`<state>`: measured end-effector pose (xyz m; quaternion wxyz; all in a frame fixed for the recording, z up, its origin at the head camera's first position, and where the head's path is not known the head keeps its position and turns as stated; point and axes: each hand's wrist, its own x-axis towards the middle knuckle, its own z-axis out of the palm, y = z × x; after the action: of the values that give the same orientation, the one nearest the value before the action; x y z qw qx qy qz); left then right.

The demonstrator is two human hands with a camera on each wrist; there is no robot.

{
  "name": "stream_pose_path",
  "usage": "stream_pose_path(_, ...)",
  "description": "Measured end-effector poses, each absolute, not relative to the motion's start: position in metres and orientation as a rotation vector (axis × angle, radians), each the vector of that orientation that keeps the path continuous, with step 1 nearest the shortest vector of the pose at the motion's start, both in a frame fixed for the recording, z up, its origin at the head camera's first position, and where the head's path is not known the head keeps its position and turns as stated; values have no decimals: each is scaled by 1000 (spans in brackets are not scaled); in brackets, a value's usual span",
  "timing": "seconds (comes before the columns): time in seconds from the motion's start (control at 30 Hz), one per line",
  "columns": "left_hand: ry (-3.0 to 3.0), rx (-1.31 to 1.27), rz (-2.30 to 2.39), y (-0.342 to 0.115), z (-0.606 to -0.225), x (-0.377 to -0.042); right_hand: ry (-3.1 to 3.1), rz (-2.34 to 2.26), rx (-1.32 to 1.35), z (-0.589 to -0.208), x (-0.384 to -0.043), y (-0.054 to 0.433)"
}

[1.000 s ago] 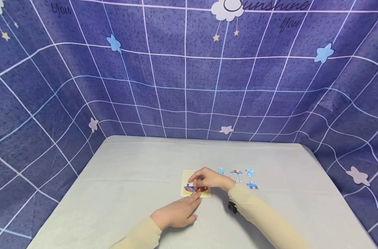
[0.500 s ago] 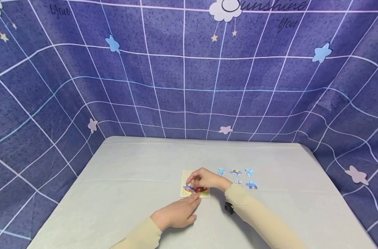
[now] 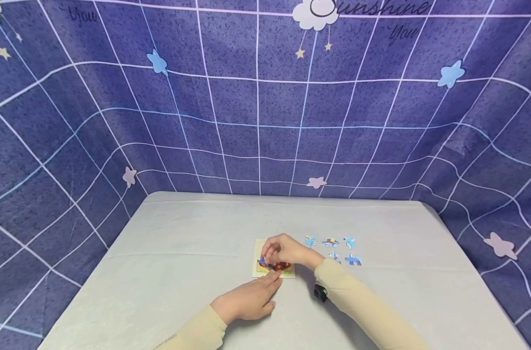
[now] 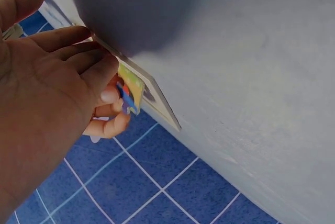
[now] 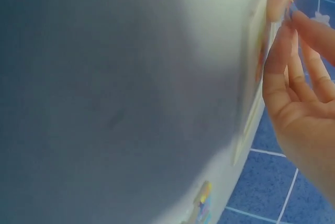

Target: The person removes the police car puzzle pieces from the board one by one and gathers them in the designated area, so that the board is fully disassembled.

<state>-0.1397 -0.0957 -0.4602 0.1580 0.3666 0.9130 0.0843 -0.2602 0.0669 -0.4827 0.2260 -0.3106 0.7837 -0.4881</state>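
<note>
A small cream-framed jigsaw board (image 3: 257, 244) lies on the table, partly hidden by both hands. My left hand (image 3: 247, 298) stretches its fingers to the board's near edge and rests them there. A red section of the picture (image 3: 283, 266) shows just past those fingertips. Over the board's left half, my right hand (image 3: 288, 250) pinches a puzzle piece (image 4: 133, 90) between thumb and fingers. In the left wrist view that piece has yellow-green, blue and red on it and stands tilted against the board. The right wrist view shows the thumb and index finger (image 5: 280, 51) meeting at its edge.
Several loose blue puzzle pieces lie right of the board in two rows, among them one with red and yellow blocks (image 3: 330, 241) and a darker blue one (image 3: 353, 260). A pale cloth covers the table (image 3: 182, 233). A blue gridded curtain (image 3: 230, 107) surrounds it.
The right hand has shifted very slightly left, and the piece at its fingertips has changed its tilt over the board's left side. My left hand stays in place.
</note>
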Motion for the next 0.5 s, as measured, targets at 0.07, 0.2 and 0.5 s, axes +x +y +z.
stream_pose_path(0.07, 2612, 1046, 246, -96, -461, -140, 2189, -1364, -853, -481, -262, 70)
stream_pose_path(0.2, 2605, 1051, 265, -95, -462, -141, 2243, -1413, -848, -474, -267, 85)
stream_pose_path(0.5, 2614, 1037, 274, -95, -467, -142, 2165, -1582, -691, -463, -267, 136)
